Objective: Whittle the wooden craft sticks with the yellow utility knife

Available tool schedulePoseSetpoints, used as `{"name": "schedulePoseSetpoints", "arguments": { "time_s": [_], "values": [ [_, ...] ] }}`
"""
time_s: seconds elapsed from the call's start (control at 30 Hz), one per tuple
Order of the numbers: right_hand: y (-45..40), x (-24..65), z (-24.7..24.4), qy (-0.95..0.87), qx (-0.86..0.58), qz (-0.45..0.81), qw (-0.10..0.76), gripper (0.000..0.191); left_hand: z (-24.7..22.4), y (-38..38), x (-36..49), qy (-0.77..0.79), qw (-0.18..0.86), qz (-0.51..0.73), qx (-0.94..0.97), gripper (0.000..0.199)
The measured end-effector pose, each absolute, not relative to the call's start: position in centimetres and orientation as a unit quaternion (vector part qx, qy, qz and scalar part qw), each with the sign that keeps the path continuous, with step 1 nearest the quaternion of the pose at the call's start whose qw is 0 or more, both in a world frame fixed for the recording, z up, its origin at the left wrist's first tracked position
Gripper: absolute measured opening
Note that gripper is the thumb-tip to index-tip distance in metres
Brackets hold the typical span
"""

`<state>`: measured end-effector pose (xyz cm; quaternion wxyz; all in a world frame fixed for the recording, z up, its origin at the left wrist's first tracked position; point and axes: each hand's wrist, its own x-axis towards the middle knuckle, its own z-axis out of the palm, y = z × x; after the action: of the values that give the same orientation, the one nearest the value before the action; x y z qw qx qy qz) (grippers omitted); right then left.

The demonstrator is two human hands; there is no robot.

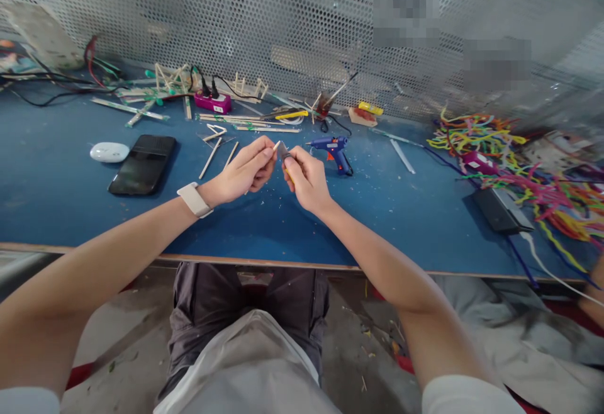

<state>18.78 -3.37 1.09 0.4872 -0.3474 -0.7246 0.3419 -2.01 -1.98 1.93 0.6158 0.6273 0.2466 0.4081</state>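
My left hand point(250, 165) is closed round a thin wooden stick point(276, 146), whose pale tip pokes out past the fingers. Gripped in my right hand point(309, 181) is a utility knife point(289, 175) with a yellow body, its blade up against or very close to the stick's tip. Both hands are above the blue table, nearly meeting. Small pale shavings lie below them. Just right of my right hand lies a blue glue gun point(333, 150). Near my left hand are loose sticks point(210, 158) and a small glued stick shape point(216, 130).
A black phone point(143, 165) and a white case point(109, 152) lie at left. Behind are a purple power strip point(213, 102), stick frames point(172, 80) and a yellow-handled tool point(291, 114). Colourful pipe cleaners point(472, 134) and a dark box point(503, 209) occupy the right. Another person sits there.
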Motion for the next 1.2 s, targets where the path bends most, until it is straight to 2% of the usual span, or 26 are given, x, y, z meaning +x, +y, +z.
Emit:
{"name": "schedulePoseSetpoints", "arguments": {
  "time_s": [0.1, 0.3, 0.43, 0.53, 0.6, 0.93, 1.2],
  "values": [
    [-3.29, 18.9, 0.9, -0.733, -0.359, 0.347, 0.463, 0.05, 1.76, -1.9, -2.0, 0.249, 0.617, 0.394, 0.634, 0.041],
    [-2.98, 19.14, 1.29, -0.738, -0.366, 0.368, 0.431, 0.058, 1.83, -1.97, -2.19, 0.274, 0.614, 0.37, 0.641, 0.029],
    [-3.0, 19.14, 1.61, -0.742, -0.368, 0.38, 0.411, 0.059, 1.77, -1.75, -2.59, 0.282, 0.542, 0.352, 0.709, 0.027],
    [-2.97, 19.14, 1.53, -0.737, -0.364, 0.388, 0.417, 0.058, 1.8, -1.61, -2.69, 0.296, 0.447, 0.358, 0.765, 0.034],
    [-2.91, 19.13, 1.4, -0.732, -0.363, 0.399, 0.417, 0.058, 1.88, -1.62, -2.64, 0.295, 0.419, 0.361, 0.779, 0.036],
    [-3.07, 18.57, 1.57, -0.707, -0.36, 0.417, 0.443, 0.064, 1.89, -1.36, -2.5, 0.289, 0.399, 0.386, 0.78, 0.046],
    [-3.19, 18.35, 1.48, -0.7, -0.37, 0.402, 0.461, 0.07, 1.74, -1.23, -2.44, 0.312, 0.364, 0.389, 0.787, 0.037]
  ]
}}
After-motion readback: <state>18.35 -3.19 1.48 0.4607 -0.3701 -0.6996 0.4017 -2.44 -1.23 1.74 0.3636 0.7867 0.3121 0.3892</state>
